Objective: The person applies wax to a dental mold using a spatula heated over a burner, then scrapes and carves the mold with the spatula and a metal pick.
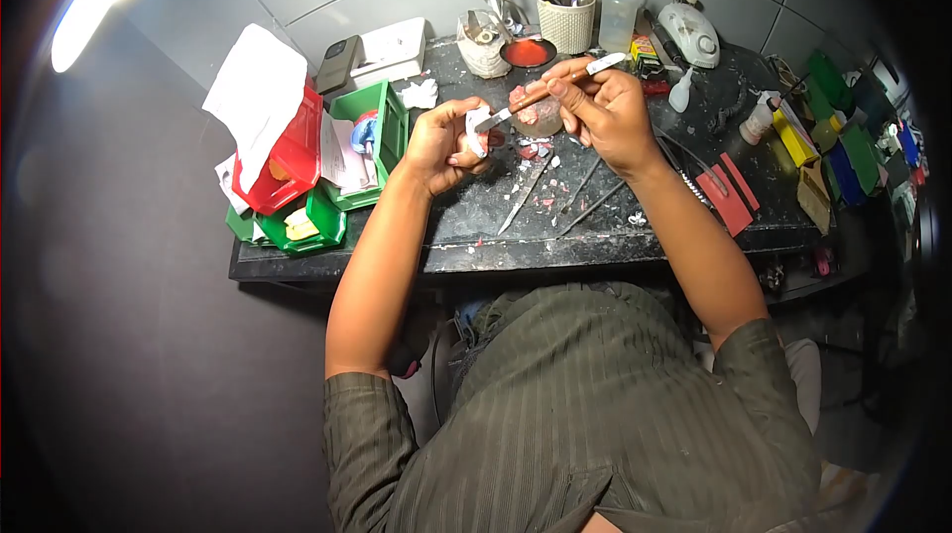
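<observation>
My left hand [439, 144] is closed around a small curved white-and-pink piece [477, 133], holding it over the table. My right hand [613, 115] grips a wax knife [531, 98] with a brown handle. Its metal blade touches or nearly touches the white-and-pink piece; its flat pale other end points up to the right. Behind the knife a lumpy pink mass [538, 115] sits on a round base, partly hidden. Below my hands, several thin metal tools [526, 196] lie among pink and white scraps.
Red bin [288, 161] and green bin [392, 131] stand at the left, with papers. Along the back are a phone [338, 59], a dish of red material [528, 53], a woven cup [567, 25] and a clear bottle [619, 15]. Pink sheets [724, 201] lie right.
</observation>
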Available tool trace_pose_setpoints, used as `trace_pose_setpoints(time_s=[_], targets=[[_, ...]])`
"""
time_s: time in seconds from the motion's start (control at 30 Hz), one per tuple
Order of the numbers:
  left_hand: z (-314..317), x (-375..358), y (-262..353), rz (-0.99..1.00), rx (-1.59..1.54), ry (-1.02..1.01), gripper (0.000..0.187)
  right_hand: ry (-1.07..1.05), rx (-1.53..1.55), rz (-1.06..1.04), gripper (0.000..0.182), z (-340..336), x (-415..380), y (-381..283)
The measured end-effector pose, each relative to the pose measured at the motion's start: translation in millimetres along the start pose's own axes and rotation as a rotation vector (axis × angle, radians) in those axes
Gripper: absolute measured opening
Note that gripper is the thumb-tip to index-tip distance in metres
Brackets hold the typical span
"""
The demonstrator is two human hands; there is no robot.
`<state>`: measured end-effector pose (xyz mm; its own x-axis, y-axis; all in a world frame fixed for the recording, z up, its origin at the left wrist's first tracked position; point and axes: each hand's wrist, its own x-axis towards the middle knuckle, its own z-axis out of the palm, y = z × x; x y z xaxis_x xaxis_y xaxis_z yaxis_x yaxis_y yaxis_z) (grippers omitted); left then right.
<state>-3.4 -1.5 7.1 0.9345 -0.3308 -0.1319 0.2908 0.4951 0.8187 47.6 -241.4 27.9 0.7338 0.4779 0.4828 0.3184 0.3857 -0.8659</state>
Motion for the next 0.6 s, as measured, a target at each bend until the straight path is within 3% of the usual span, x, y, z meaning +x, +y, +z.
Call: trace_pose_setpoints(time_s=[0.07, 0.37, 0.43, 0.5, 0.6], targets=[[-1, 1, 0, -0.017, -0.037, -0.021, 0.027, 0.027, 0.058, -0.079, 0.014, 1, 2, 3], [-5, 3, -3, 0.04, 0.019, 0.058, 0.027, -0.013, 0.01, -0.061, 0.014, -6, 1, -9], [-9, 4, -2, 0.042, 0.044, 0.054, 0.028, 0.033, -0.024, -0.044, 0.013, -19, 6, -5], [-8, 4, -2, 0.042, 0.068, 0.046, 0.029, 0.277, -0.132, -0.151, 0.012, -26, 8, -4], [-2, 6, -4, 0.045, 0.118, 0.099, 0.027, 0.241, -0.147, -0.134, 0.012, -30, 6, -6]])
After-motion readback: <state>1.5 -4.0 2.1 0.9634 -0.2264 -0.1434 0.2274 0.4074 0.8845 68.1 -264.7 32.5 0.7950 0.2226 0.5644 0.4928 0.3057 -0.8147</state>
